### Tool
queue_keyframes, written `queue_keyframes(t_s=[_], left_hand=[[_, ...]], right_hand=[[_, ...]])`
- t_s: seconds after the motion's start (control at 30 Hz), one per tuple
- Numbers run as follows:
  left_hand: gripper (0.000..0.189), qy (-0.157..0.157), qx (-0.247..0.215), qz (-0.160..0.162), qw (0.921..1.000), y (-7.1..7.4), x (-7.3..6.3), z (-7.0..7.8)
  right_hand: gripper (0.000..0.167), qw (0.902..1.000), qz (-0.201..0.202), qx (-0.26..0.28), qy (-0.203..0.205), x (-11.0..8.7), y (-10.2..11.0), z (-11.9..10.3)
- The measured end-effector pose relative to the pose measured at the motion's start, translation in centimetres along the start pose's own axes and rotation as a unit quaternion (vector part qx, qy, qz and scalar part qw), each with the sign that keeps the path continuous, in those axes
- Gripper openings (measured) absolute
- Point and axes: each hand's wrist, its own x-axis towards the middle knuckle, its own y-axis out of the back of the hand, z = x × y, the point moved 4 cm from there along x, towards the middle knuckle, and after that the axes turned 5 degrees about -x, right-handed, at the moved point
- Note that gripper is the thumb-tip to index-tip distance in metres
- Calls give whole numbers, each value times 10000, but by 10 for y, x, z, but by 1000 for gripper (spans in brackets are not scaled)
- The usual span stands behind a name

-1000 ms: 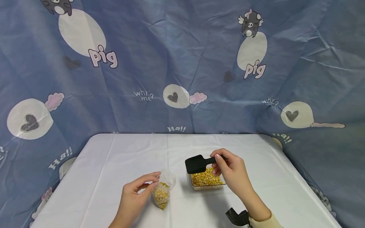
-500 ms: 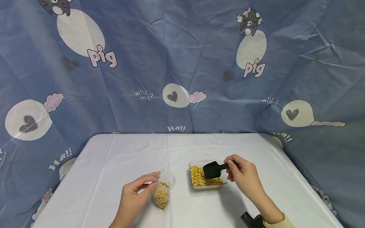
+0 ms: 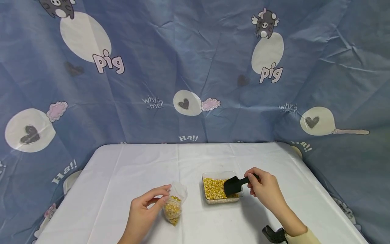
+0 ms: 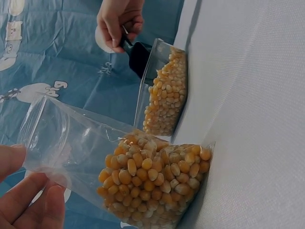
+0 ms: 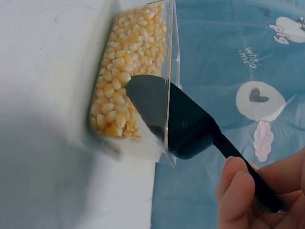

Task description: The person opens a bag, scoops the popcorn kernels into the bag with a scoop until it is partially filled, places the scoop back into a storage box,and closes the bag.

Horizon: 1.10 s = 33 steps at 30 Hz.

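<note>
My left hand (image 3: 143,208) pinches the top edge of a clear zip bag (image 3: 172,206) that stands on the table, its lower part filled with yellow corn kernels (image 4: 147,174). To the right sits a clear rectangular container (image 3: 223,201), also holding corn kernels (image 5: 114,86). My right hand (image 3: 265,186) grips the handle of a black scoop (image 3: 233,185) between thumb and fingers. The scoop slants down over the container's right side; in the right wrist view its tip (image 5: 143,90) is inside, at the kernels.
A white cloth covers the table (image 3: 137,162). Behind it hangs a blue curtain (image 3: 231,84) printed with pigs and words. A black wrist strap mount (image 3: 274,234) sits at the right wrist, by a pale yellow sleeve (image 3: 304,237).
My right hand has moved right and down with the scoop, from above the container to its right side, with the blade now lowered into it. The left hand and bag have stayed put.
</note>
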Motion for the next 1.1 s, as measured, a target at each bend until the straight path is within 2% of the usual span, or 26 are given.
queue_keyframes(t_s=[0.33,0.47,0.6,0.9,1.1], left_hand=[[12,-104,37,40,9999,0,0,1],[11,-106,6,12,9999,1,1,2],[10,-125,-23,-5,9999,1,0,2],[9,-127,-14,-1,9999,1,0,2],[9,-135,-59,35,9999,1,0,2]], right_hand=[[16,9964,-257,651,-486,8,-14,10],[16,9891,-500,1198,-698,9,-22,15],[19,9830,-679,1554,-709,10,-27,16],[20,9773,-686,1827,-827,12,-32,14],[19,9791,-730,1747,-745,12,-38,11]])
